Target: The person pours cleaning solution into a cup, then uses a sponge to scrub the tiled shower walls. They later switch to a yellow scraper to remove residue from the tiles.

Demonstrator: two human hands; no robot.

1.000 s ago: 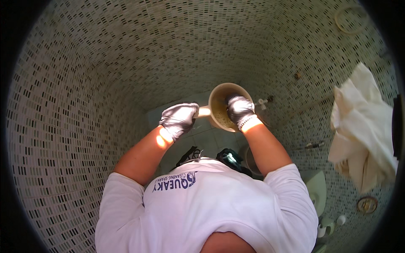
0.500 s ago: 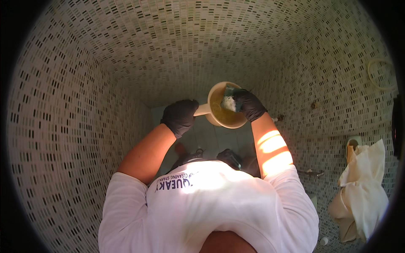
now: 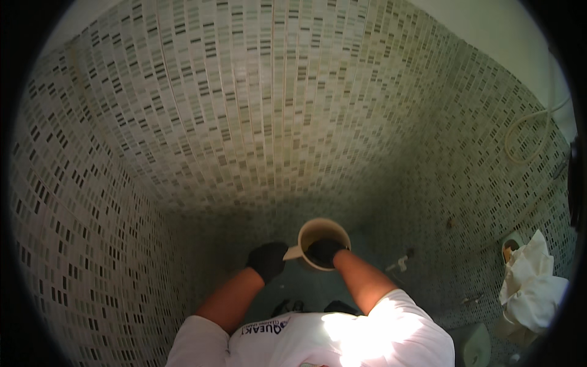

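A cream plastic dipper (image 3: 324, 226) is held mouth up in the lower middle of the head view. My left hand (image 3: 268, 260), in a black glove, is closed around its short handle (image 3: 293, 252). My gloved right hand (image 3: 324, 252) reaches down inside the dipper from the right, its fingers hidden by the wall and shadow. The scrubbing sponge seen in that hand in the earlier frame is out of sight now.
Mosaic-tiled walls (image 3: 257, 122) close in ahead and on both sides. On the right are a tap (image 3: 400, 263), a looped pale hose (image 3: 510, 144) and a hanging white cloth (image 3: 532, 287). Below the cloth sits a pale green toilet or basin (image 3: 474, 345).
The view has tipped up, so hands and dipper sit lower and more wall shows. My right hand has gone deeper into the dipper, and the foamy sponge has dropped from sight.
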